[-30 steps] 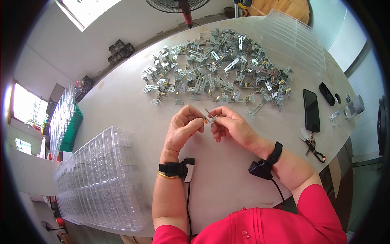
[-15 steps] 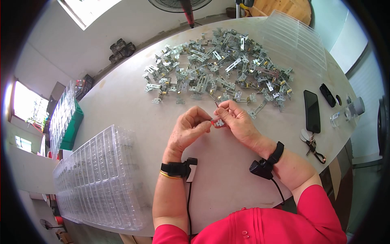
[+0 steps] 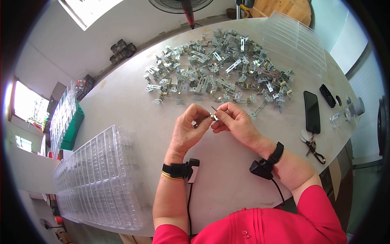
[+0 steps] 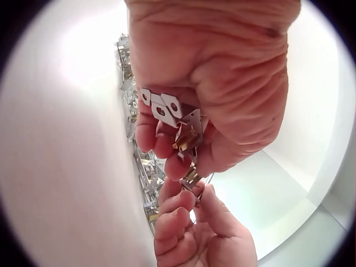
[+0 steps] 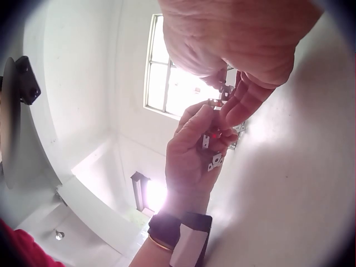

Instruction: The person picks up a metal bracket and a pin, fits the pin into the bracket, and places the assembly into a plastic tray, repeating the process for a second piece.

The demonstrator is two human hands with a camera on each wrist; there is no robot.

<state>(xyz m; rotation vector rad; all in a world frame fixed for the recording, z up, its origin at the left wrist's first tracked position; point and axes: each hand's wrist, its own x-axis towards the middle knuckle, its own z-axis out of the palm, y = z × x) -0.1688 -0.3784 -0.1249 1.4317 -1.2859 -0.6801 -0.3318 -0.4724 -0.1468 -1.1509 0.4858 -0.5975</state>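
Fingertips nearly together, my left hand [image 3: 186, 131] and right hand [image 3: 240, 127] work over the table just in front of a heap of metal brackets [image 3: 203, 83]. My left hand grips a small silver metal bracket [image 4: 166, 109] with holed tabs and a brass-coloured piece [image 4: 186, 140]; the tabs stick out below its palm. At the bracket's far end, the thumb and fingers of my right hand pinch its tip, partly hidden by the fingers. A thin dark pin [image 3: 214, 108] juts up between the two hands in the head view.
Stacked clear plastic trays [image 3: 97, 179] stand at the left, with a green box [image 3: 73, 126] beyond. Another clear tray [image 3: 294, 40] lies at the far right. A phone [image 3: 312, 112], keys [image 3: 310, 142], a dark case [image 3: 327, 95] and a clear bottle [image 3: 349, 112] lie along the right side.
Half a second ago a red-and-white bit showed at the fingertips; now silver metal shows there. The left hand has turned slightly and the bracket shows in its curled fingers. Both hands stay close together.
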